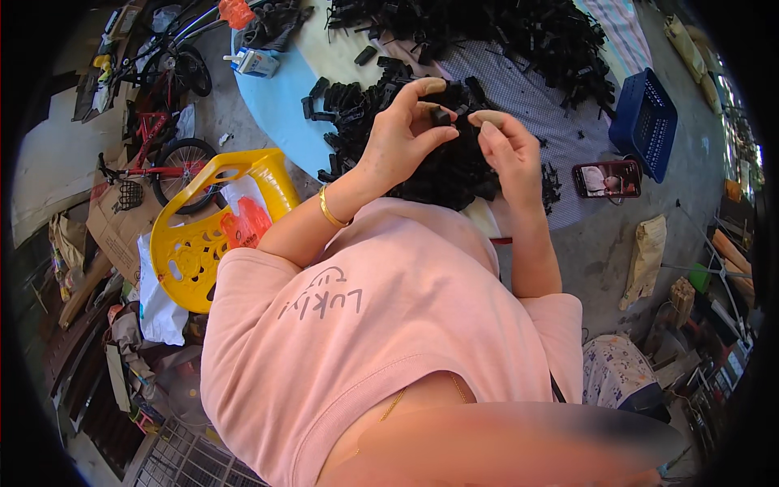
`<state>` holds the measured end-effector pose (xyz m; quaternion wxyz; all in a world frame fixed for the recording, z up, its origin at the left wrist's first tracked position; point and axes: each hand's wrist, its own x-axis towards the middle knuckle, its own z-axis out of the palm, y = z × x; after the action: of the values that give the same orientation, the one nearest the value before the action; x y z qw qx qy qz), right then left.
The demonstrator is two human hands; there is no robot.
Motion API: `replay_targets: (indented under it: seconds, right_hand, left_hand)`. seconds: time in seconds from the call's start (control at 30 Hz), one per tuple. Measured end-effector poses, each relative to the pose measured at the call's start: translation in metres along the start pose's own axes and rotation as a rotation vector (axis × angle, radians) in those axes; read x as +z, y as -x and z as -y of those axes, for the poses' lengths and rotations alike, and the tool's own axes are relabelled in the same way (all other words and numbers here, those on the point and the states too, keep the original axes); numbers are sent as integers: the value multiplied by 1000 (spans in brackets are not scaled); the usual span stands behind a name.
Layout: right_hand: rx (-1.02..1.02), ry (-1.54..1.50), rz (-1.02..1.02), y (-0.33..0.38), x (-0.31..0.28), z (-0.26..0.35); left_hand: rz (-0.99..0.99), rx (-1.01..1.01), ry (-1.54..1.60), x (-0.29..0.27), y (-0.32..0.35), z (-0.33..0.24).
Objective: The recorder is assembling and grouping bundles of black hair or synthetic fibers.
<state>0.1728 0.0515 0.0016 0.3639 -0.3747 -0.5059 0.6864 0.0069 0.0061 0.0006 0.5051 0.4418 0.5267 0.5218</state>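
Pink shirt (381,325); hands (402,134) pinch blk part (441,115).

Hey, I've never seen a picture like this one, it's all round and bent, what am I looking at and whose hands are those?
There is no machine here. One camera worn on a person's head looks down over their pink shirt at their own two hands; its wide lens bends the straight edges. The left hand, with a gold bangle at the wrist, and the right hand meet over a small black plastic part, pinched between the fingers. Below them lies a heap of black parts on a table with a pale blue rim. Also on it are a phone and a blue basket. A yellow plastic chair and a red bicycle stand at the left.
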Motion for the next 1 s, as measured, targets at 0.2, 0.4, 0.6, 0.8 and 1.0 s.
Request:
replay_targets:
  seconds: [0.2,0.4,0.6,0.8,1.0]
  right_hand:
    - [-92,346,19,2,14,9]
    - [-39,12,171,11,-17,11]
    - [-59,8,282,8,-19,10]
    - [-258,245,390,4,-14,19]
    - [-148,235,24,13,1,11]
  left_hand:
    - [82,195,-467,6,5,-13]
    - [560,-126,313,-19,6,-33]
    - [587,-300,638,-19,-4,-9]
    - [599,-564,702,-14,-3,-6]
    - [395,-429,552,-13,-2,-8]
